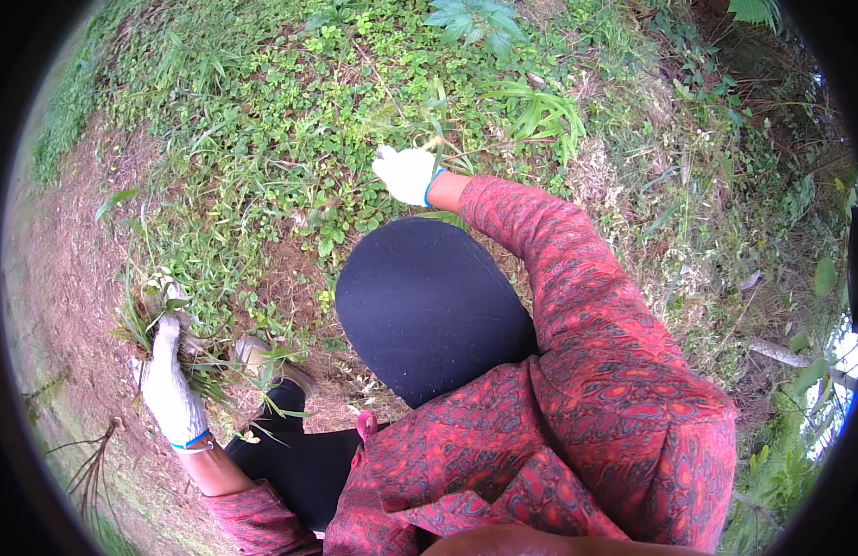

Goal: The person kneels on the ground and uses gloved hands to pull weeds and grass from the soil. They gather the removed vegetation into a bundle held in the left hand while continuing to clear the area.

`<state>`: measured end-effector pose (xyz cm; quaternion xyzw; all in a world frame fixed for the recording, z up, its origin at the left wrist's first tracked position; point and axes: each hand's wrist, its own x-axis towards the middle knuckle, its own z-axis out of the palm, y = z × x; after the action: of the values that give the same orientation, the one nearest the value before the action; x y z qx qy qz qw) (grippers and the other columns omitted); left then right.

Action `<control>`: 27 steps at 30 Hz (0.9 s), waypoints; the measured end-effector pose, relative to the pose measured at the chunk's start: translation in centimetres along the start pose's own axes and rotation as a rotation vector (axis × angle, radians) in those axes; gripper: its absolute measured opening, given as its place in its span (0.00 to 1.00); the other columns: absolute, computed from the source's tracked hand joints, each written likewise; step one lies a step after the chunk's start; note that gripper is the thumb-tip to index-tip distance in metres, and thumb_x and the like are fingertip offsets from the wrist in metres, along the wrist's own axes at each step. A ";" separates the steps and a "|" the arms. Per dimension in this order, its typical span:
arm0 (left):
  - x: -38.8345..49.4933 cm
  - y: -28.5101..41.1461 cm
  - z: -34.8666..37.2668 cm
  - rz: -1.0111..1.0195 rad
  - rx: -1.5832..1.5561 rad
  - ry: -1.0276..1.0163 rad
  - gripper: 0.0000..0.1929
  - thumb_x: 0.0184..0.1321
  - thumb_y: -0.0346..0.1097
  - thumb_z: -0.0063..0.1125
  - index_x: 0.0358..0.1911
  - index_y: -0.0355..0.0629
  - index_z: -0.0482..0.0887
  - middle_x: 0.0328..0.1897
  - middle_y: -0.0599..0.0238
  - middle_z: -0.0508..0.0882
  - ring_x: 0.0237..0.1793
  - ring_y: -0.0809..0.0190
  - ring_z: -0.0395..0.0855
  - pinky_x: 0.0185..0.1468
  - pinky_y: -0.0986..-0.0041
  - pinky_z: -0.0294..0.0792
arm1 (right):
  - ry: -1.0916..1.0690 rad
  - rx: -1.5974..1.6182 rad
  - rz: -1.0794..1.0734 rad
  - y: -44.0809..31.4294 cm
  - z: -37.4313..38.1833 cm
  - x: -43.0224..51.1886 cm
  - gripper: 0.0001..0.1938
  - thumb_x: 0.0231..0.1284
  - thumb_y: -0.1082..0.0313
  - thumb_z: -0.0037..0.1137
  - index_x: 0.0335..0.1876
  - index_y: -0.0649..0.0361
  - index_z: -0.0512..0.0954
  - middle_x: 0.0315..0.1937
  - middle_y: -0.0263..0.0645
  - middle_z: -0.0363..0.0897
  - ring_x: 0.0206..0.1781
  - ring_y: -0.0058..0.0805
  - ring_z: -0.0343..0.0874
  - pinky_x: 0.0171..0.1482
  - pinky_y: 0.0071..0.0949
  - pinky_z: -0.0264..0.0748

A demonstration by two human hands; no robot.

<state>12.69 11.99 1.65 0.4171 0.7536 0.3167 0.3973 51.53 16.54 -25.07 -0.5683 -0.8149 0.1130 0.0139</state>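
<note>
My left hand [170,382], in a white knitted glove with a blue cuff edge, is closed around a bunch of pulled grass and weeds [147,316] at the lower left. Long green blades and pale roots stick out past its fingers, above a shoe [255,353]. My right hand [405,174], in a matching white glove, is beyond my dark-clad knee [429,306], at the low leafy ground cover [311,146]. Its fingers are curled. Grass stems [439,139] stand by its wrist, and whether it grips any of them cannot be made out.
A clump of broad-bladed grass [537,115] grows right of my right hand, and a lobed-leaf plant [477,24] stands at the top. Dry twigs [99,459] are at the lower left. A cut branch [783,354] and shrubs are at the right edge.
</note>
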 end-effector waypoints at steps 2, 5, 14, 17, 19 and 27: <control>0.0 -0.2 0.1 0.010 -0.010 0.023 0.16 0.65 0.41 0.63 0.47 0.34 0.87 0.39 0.66 0.87 0.38 0.70 0.80 0.44 0.77 0.70 | -0.079 -0.050 0.223 1.7 1.4 2.8 0.11 0.61 0.66 0.47 0.45 0.61 0.75 0.45 0.47 0.80 0.38 0.46 0.85 0.38 0.44 0.81; 0.3 -0.6 0.7 0.071 -0.039 -0.026 0.17 0.65 0.41 0.62 0.49 0.32 0.86 0.43 0.64 0.87 0.42 0.69 0.81 0.50 0.75 0.70 | -0.115 -0.086 0.573 6.0 4.4 3.9 0.14 0.62 0.65 0.47 0.49 0.60 0.78 0.42 0.46 0.85 0.42 0.43 0.86 0.40 0.43 0.81; 0.4 -1.9 -0.4 -0.012 -0.062 0.002 0.18 0.66 0.39 0.61 0.52 0.31 0.84 0.47 0.61 0.87 0.47 0.66 0.83 0.55 0.75 0.71 | -0.402 0.071 0.654 7.1 2.2 4.3 0.17 0.60 0.61 0.48 0.46 0.56 0.85 0.49 0.45 0.85 0.50 0.44 0.85 0.50 0.44 0.80; 0.1 -1.0 -1.0 -0.081 -0.011 -0.037 0.19 0.66 0.39 0.61 0.53 0.31 0.83 0.47 0.61 0.87 0.46 0.66 0.83 0.54 0.75 0.71 | -0.564 0.180 0.348 5.0 2.5 2.9 0.21 0.61 0.51 0.46 0.42 0.60 0.84 0.41 0.51 0.85 0.46 0.52 0.84 0.50 0.45 0.78; -0.5 0.1 -0.9 -0.112 -0.029 -0.051 0.20 0.66 0.39 0.61 0.55 0.31 0.81 0.47 0.61 0.87 0.45 0.67 0.83 0.53 0.75 0.71 | -0.522 0.377 -0.062 0.2 3.4 0.2 0.23 0.61 0.47 0.46 0.34 0.62 0.83 0.34 0.53 0.83 0.39 0.55 0.82 0.46 0.44 0.78; -0.6 -0.4 -0.6 -0.036 0.050 0.029 0.18 0.65 0.44 0.62 0.45 0.32 0.88 0.37 0.66 0.87 0.38 0.70 0.80 0.45 0.75 0.70 | -0.249 -0.261 0.161 2.0 -0.5 2.0 0.16 0.62 0.53 0.48 0.41 0.52 0.85 0.44 0.43 0.82 0.49 0.44 0.80 0.48 0.46 0.72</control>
<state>12.22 11.21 1.81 0.4086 0.7744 0.2967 0.3813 52.73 19.12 -25.16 -0.6103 -0.7699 0.0767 -0.1699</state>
